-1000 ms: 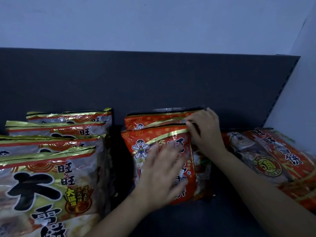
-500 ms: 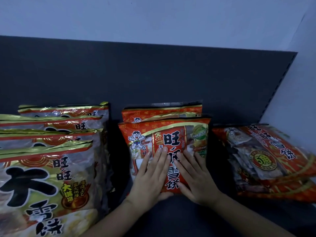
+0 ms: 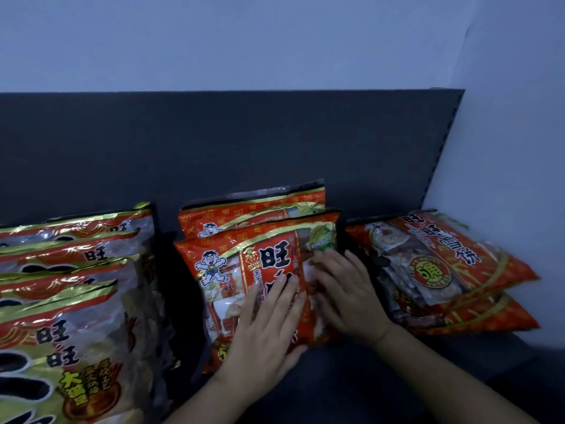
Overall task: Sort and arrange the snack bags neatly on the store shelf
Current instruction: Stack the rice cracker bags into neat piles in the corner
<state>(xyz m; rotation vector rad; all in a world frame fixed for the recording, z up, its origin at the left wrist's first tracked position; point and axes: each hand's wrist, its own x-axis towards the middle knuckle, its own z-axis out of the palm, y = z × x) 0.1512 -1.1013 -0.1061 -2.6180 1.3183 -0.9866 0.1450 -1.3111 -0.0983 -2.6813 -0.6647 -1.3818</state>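
A red snack bag (image 3: pixel 232 270) with a cartoon boy stands in the middle of the shelf, leaning back on a second red bag (image 3: pixel 250 214) behind it. My left hand (image 3: pixel 266 325) lies flat on the front bag's lower middle, fingers straight. My right hand (image 3: pixel 345 298) presses flat on the bag's right half, fingers spread. On the left stands a row of several gold-and-clear bags (image 3: pixel 76 301). Two red bags (image 3: pixel 440 267) lie flat, stacked, at the right.
The dark shelf back panel (image 3: pixel 244 142) rises behind the bags. A pale wall (image 3: pixel 504 148) closes the right side. The dark shelf floor (image 3: pixel 351 390) shows in front between my forearms.
A second ago my right hand held the front bag's top edge; it came down flat beside the left hand. Since then both hands shifted slightly right and up on the bag.
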